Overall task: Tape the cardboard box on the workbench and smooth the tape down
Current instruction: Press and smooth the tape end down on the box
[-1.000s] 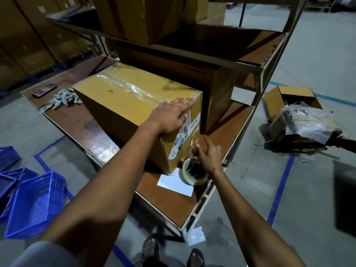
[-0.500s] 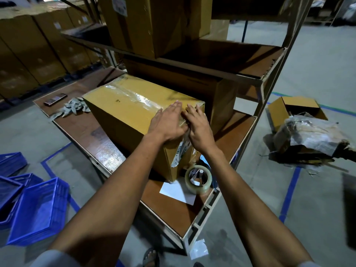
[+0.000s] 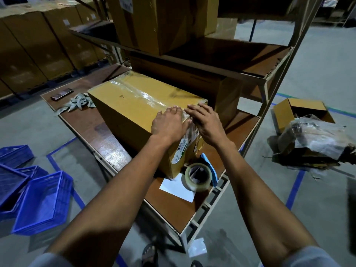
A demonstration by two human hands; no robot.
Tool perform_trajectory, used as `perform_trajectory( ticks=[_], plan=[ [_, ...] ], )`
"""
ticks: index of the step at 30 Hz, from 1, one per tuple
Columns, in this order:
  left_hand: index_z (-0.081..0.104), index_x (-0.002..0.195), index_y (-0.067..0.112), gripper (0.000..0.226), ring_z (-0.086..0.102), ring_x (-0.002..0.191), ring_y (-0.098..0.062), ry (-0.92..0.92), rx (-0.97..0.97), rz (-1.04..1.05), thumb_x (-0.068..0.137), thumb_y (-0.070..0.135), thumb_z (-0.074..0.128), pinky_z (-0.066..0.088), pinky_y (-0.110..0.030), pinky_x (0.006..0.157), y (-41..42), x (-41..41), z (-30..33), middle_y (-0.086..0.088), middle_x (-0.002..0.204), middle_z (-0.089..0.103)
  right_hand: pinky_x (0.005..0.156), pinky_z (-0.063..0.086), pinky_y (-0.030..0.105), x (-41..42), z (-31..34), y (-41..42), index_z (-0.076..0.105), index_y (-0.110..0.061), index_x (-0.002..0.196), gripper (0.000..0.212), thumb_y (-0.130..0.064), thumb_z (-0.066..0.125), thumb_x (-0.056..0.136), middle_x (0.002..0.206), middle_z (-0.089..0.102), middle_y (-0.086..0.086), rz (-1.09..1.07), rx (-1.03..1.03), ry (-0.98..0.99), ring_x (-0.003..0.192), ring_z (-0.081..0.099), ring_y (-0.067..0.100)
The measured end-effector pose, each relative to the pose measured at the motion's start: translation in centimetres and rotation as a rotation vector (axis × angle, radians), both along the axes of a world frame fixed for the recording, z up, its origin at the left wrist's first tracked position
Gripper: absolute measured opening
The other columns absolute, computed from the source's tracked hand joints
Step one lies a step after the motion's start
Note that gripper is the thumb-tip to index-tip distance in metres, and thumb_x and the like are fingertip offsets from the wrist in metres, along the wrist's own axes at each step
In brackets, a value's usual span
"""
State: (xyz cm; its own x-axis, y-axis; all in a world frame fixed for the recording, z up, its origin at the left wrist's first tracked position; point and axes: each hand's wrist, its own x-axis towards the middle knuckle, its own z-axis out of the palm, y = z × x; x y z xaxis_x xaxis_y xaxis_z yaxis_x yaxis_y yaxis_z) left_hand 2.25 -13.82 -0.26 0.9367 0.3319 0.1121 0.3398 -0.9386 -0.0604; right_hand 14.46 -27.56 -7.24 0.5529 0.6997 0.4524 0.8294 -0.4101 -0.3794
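Observation:
A yellow-brown cardboard box (image 3: 133, 106) stands on the brown workbench (image 3: 90, 122), with a shiny strip of clear tape (image 3: 146, 96) running along the middle of its top. My left hand (image 3: 168, 124) lies flat on the box's near top edge, fingers spread over the tape end. My right hand (image 3: 204, 120) lies flat beside it, palm down on the same corner, holding nothing. A roll of clear tape (image 3: 198, 177) sits on the bench below the box's near face, next to a blue tool (image 3: 209, 164).
A white paper (image 3: 177, 188) lies under the roll. Grey gloves (image 3: 81, 102) and a phone (image 3: 62, 94) lie at the bench's far left. Shelves with boxes (image 3: 163, 22) rise behind. Blue crates (image 3: 40, 201) stand on the floor left; an open box and plastic scrap (image 3: 312, 135) lie right.
My right hand let go of the tape roll, which stays on the bench, and rose to the box top beside my left hand. Both hands now press there.

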Motion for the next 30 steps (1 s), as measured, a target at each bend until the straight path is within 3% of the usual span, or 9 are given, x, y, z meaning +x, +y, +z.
perform_trajectory(
  ticks=[9,13,17,20,22,26,30],
  plan=[
    [0.019,0.169,0.014,0.088,0.034,0.157,-0.032,0.066,0.048,0.057,0.104,0.062,0.052,0.037,-0.052,0.121,-0.9,0.0,0.4,-0.009,0.175,0.025,0.115,0.035,0.054,0.8,-1.3,0.1,0.048,-0.032,0.158,0.053,-0.036,0.056,0.106,0.167,0.042,-0.001,0.007,0.046,-0.071,0.155,0.031,0.027],
    [0.013,0.170,0.014,0.098,0.025,0.161,-0.030,0.102,0.057,0.072,0.099,0.063,0.060,0.033,-0.053,0.125,-0.8,0.4,-0.4,-0.007,0.177,0.018,0.115,0.038,0.057,1.4,-1.7,-0.2,0.044,-0.032,0.160,0.058,-0.042,0.058,0.104,0.168,0.039,-0.002,0.023,0.029,-0.107,0.156,0.031,0.027],
    [0.010,0.170,0.013,0.107,0.019,0.163,-0.031,0.099,0.040,0.079,0.094,0.059,0.069,0.027,-0.054,0.128,-1.4,0.3,-0.5,-0.007,0.178,0.015,0.117,0.037,0.054,1.8,-1.3,-0.7,0.033,-0.035,0.164,0.070,-0.045,0.063,0.101,0.171,0.032,-0.004,0.043,-0.057,-0.145,0.158,0.027,0.025],
    [0.008,0.170,0.013,0.111,0.017,0.163,-0.031,0.101,0.032,0.069,0.092,0.061,0.071,0.025,-0.054,0.129,-1.2,0.1,-0.6,-0.008,0.178,0.013,0.119,0.036,0.054,1.8,-1.2,-0.8,0.025,-0.036,0.166,0.086,-0.038,0.074,0.096,0.174,0.024,-0.004,0.042,-0.127,-0.167,0.161,0.020,0.024],
    [0.007,0.170,0.013,0.109,0.016,0.163,-0.031,0.102,0.024,0.054,0.095,0.067,0.063,0.023,-0.053,0.129,-0.9,0.0,-0.7,-0.008,0.179,0.011,0.117,0.037,0.055,1.4,-1.1,-0.8,0.024,-0.035,0.167,0.089,-0.030,0.076,0.095,0.175,0.022,-0.004,0.037,-0.131,-0.140,0.161,0.018,0.024],
    [0.008,0.170,0.012,0.089,0.014,0.164,-0.032,0.081,0.014,0.036,0.105,0.071,0.023,0.021,-0.053,0.129,-0.5,-0.1,-0.7,-0.010,0.178,0.011,0.113,0.038,0.056,0.7,-0.7,-0.3,0.040,-0.035,0.162,0.052,-0.039,0.045,0.111,0.171,0.033,-0.005,0.049,0.020,0.011,0.159,0.023,0.024],
    [0.009,0.170,0.013,0.078,0.015,0.163,-0.031,0.066,-0.001,0.044,0.110,0.061,0.023,0.022,-0.053,0.129,-0.7,-0.2,-0.7,-0.009,0.178,0.013,0.114,0.034,0.056,0.4,-1.6,0.1,0.047,-0.040,0.156,0.046,-0.046,0.042,0.110,0.167,0.041,-0.006,-0.022,0.085,-0.051,0.153,0.032,0.028]
  ],
)
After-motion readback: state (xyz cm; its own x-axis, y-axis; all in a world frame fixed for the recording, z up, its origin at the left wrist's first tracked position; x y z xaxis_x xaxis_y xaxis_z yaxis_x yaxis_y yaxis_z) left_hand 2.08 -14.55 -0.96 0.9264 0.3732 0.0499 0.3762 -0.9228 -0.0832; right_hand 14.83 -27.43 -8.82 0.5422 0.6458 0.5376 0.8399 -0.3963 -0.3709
